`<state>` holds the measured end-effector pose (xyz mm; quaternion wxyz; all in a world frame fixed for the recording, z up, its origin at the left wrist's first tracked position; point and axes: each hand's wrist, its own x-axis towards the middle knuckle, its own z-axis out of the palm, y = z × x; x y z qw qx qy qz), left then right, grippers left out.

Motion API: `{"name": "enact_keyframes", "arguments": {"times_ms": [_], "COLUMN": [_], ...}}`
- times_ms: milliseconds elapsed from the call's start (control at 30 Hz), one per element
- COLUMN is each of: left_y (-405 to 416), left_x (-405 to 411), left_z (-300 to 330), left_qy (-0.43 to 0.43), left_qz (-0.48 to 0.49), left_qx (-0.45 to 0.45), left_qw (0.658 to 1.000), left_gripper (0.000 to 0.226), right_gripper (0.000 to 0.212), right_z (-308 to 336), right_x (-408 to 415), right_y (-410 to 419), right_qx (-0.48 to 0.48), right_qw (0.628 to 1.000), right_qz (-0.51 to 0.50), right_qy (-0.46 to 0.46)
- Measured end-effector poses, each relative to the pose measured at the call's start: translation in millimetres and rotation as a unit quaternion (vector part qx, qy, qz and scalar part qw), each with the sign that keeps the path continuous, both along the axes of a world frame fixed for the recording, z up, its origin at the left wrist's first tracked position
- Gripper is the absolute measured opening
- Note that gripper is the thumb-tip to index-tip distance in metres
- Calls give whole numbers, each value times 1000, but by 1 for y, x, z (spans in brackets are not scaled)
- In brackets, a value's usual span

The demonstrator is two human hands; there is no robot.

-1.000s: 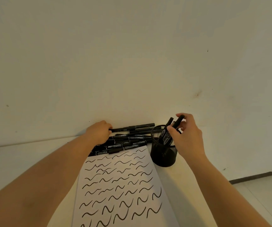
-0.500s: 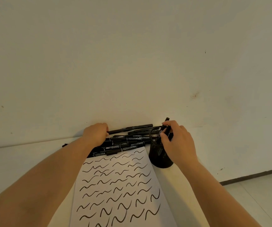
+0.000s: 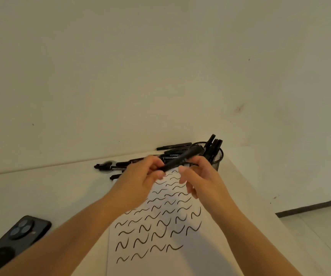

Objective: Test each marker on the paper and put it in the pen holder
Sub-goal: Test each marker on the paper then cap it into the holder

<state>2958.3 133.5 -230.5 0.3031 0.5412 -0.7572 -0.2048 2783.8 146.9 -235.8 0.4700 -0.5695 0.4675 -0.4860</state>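
- A person stands at a pale table (image 3: 41, 188) set against a bare wall, both forearms reaching forward over a sheet of paper (image 3: 160, 255) covered in rows of black wavy test strokes.
- A black marker (image 3: 182, 160) is held in the air above the far edge of the paper, slanting up toward 2 o'clock.
- The left hand (image 3: 140, 176) pinches the marker's lower end between thumb and curled fingers.
- The right hand (image 3: 198, 176) pinches the barrel nearer its middle with thumb and forefinger; its other fingers hang loosely curled beneath.
- The marker looks light, stiff and smooth plastic. My guess is the cap is about to be pulled off, so a firm grip on the barrel with one hand and the cap with the other would suit it; smooth plastic could slip in a loose pinch.
- A black mesh pen holder (image 3: 217, 159) stands at 1 o'clock from the hands, near the table's corner, with several markers upright inside.
- A pile of untested markers (image 3: 172, 151) lies flat at 12 o'clock, along the wall.
- A dark phone (image 3: 15, 240) lies at 8 o'clock, well apart from the paper.
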Motion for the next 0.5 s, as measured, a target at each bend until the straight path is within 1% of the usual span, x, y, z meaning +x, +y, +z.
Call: {"name": "enact_keyframes", "arguments": {"times_ms": [67, 133, 200, 300, 400, 467, 500], "left_y": [26, 45, 58, 76, 95, 105, 108], "left_x": [-1, 1, 6, 14, 17, 17, 17], "left_z": [-2, -7, -12, -23, -28, -28, -27], "left_qy": [-39, -46, -35, -54, -109, -151, -156], "left_qz": [-27, -44, -36, -12, -10, -11, -10], "left_qx": [-12, -25, -40, -91, -159, -203, -201], "left_qw": [999, 998, 998, 994, 981, 967, 967], "left_gripper": [18, 13, 12, 21, 30, 38, 42], "right_gripper": [9, 19, 25, 27, 28, 29, 29], "right_z": [-3, -8, -12, -18, -22, -22, -21], "right_x": [6, 10, 13, 15, 20, 22, 22], "right_y": [13, 26, 36, 51, 64, 70, 72], "right_qx": [18, 53, 90, 129, 189, 206, 204], "right_qw": [998, 996, 993, 984, 962, 959, 961], "right_qz": [22, 31, 19, -2, 12, 39, 47], "right_qy": [-54, -67, -72, -123, -196, -190, -179]}}
